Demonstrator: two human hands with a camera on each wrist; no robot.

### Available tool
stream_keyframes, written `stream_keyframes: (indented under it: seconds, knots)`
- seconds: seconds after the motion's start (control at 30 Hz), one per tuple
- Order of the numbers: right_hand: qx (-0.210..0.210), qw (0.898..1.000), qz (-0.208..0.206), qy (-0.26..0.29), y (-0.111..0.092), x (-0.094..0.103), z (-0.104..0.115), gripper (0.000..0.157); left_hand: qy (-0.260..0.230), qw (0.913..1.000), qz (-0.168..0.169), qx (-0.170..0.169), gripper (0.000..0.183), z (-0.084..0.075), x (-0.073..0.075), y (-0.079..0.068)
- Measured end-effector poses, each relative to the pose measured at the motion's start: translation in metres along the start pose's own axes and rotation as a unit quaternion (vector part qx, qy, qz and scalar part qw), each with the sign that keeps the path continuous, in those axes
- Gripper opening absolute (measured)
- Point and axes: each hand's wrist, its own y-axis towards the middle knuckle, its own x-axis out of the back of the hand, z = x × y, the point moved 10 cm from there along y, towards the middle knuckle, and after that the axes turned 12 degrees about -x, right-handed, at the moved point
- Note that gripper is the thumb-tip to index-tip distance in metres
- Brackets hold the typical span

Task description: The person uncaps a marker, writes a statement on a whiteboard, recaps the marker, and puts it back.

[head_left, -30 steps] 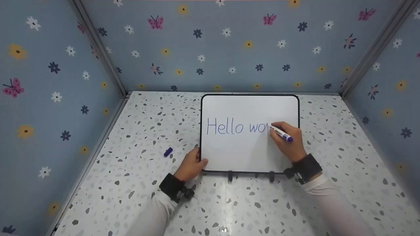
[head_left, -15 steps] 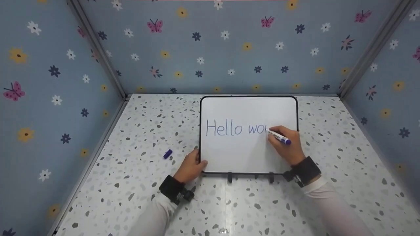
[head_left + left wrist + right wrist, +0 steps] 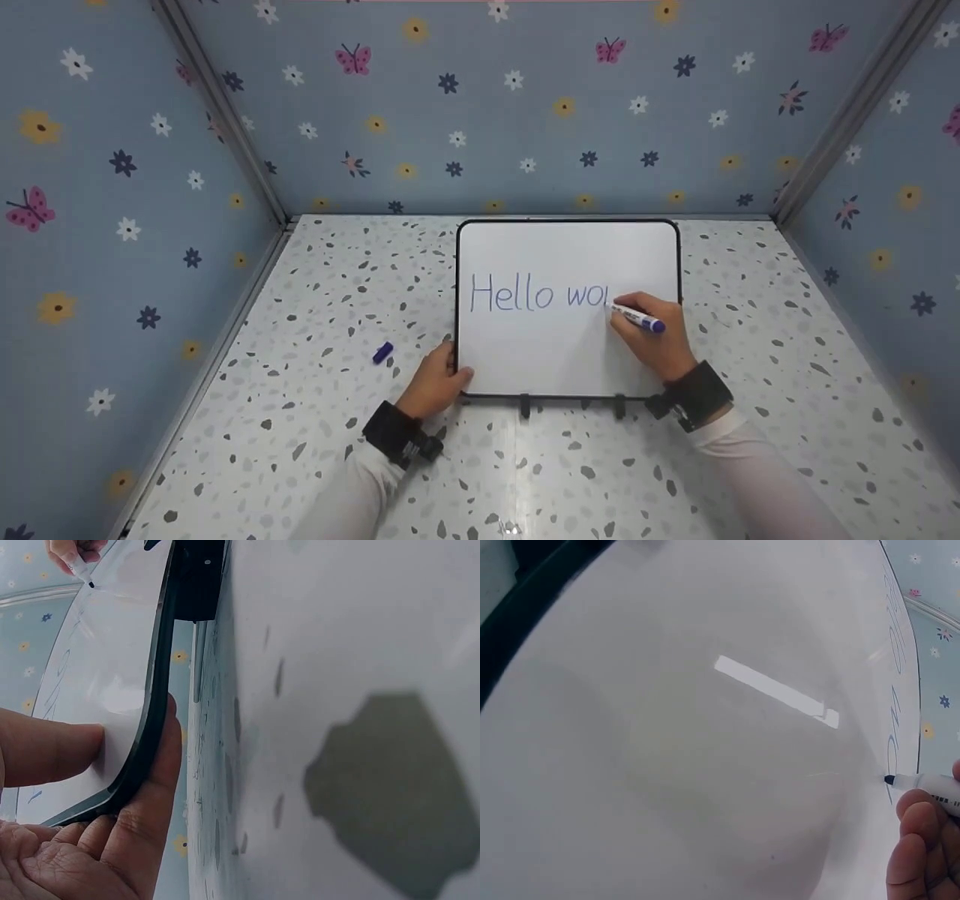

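Observation:
A black-framed whiteboard bears blue handwriting that reads "Hello wo" plus a short downstroke. My right hand pinches a white marker with a blue end, its dark tip right at the downstroke in the right wrist view. At the board's lower left corner, my left hand grips the frame. In the left wrist view its thumb presses on the white face while the fingers curl behind the frame. A blue marker cap lies on the table left of the board.
The speckled table runs back to a blue panel patterned with flowers and butterflies, with similar panels at both sides. Small black feet stick out under the board's lower edge. Each wrist wears a black camera band.
My right hand has drawn the marker slightly downward, and a short stroke now follows the "o". The left hand keeps its grip on the frame. The head view has shifted a little.

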Motion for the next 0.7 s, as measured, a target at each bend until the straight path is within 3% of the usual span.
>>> stream_keyframes:
  seconds: [0.23,0.53,0.7]
  knots:
    - [0.005,1.0,-0.008,-0.002,0.004,0.002,0.002,0.014,0.004,0.9999,0.008,0.007,0.05,0.001,0.0,0.001]
    - [-0.034,0.999,-0.01,0.001,0.014,0.004,-0.004,0.016,-0.003,1.0,0.0,0.002,0.047,0.0,0.002,0.0]
    - [-0.036,0.999,-0.015,0.001,0.015,0.007,-0.005,0.017,-0.001,1.0,0.0,0.002,0.049,0.001,0.002,-0.001]
